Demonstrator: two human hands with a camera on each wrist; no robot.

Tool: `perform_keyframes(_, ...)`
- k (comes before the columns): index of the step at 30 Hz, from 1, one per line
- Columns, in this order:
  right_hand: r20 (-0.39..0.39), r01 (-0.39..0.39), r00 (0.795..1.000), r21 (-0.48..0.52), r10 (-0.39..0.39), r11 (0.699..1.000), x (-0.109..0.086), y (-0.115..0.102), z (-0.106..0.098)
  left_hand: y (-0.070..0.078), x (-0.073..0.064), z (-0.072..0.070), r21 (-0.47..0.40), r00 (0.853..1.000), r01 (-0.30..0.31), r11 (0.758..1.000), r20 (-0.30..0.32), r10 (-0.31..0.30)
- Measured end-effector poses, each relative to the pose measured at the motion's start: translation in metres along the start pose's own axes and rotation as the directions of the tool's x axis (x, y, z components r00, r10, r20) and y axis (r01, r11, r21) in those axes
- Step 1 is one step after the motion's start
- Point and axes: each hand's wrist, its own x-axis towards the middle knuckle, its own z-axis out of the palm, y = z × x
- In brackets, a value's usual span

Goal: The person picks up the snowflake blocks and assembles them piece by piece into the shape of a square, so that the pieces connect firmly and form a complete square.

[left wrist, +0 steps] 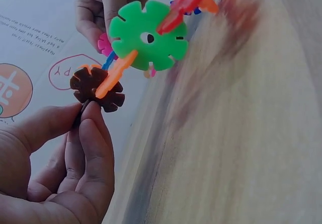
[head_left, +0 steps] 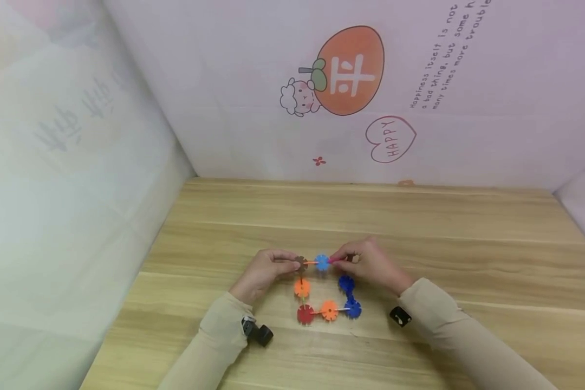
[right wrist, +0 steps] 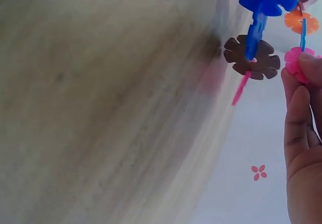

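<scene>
Notched plastic snowflake discs are linked into a roughly rectangular loop over the table. At the far left corner my left hand (head_left: 270, 268) pinches a brown disc (left wrist: 83, 114) edge-on, slotted next to another brown disc (left wrist: 98, 87). My right hand (head_left: 368, 262) pinches a pink disc (right wrist: 297, 63), joined to the light blue disc (head_left: 322, 262). An orange disc (head_left: 301, 287), a red disc (head_left: 305, 314), a second orange disc (head_left: 329, 310) and blue discs (head_left: 353, 309) form the other sides. In the right wrist view, a brown disc (right wrist: 251, 58) with a pink one below it stands apart from my fingers.
The loop is above a wood-grain table (head_left: 214, 216). A printed white cloth (head_left: 253, 135) hangs behind, and a pale cloth (head_left: 102, 162) borders the left side. Black wrist devices (head_left: 400, 316) show at both sleeves.
</scene>
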Motion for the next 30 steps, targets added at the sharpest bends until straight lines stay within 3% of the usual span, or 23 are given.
perform_keyframes(12, -0.068, 0.018, 0.998, 0.003, -0.018, 1.0, -0.002, 0.002, 0.004, -0.007, 0.003, 0.001, -0.075, 0.999, 0.029, 0.997, 0.028, -0.027)
perform_keyframes(19, 0.027, -0.129, 0.991, 0.081, 0.127, 0.988, -0.004, 0.008, -0.008, -0.007, 0.003, 0.0, -0.079, 0.999, 0.021, 0.997, 0.04, -0.018)
perform_keyframes(23, 0.042, -0.259, 0.966, 0.122, 0.255, 0.958, -0.011, 0.019, -0.014, -0.004, 0.003, 0.0, -0.064, 0.999, 0.029, 0.998, 0.031, -0.027)
perform_keyframes(27, 0.156, -0.402, 0.913, 0.172, 0.378, 0.899, -0.014, 0.022, -0.017, -0.003, 0.004, -0.001, -0.058, 0.999, 0.032, 0.998, 0.028, -0.031)
perform_keyframes(30, 0.233, -0.493, 0.865, 0.235, 0.443, 0.838, -0.013, 0.021, -0.014, -0.003, 0.005, -0.001, -0.061, 0.999, 0.028, 0.998, 0.037, -0.026)
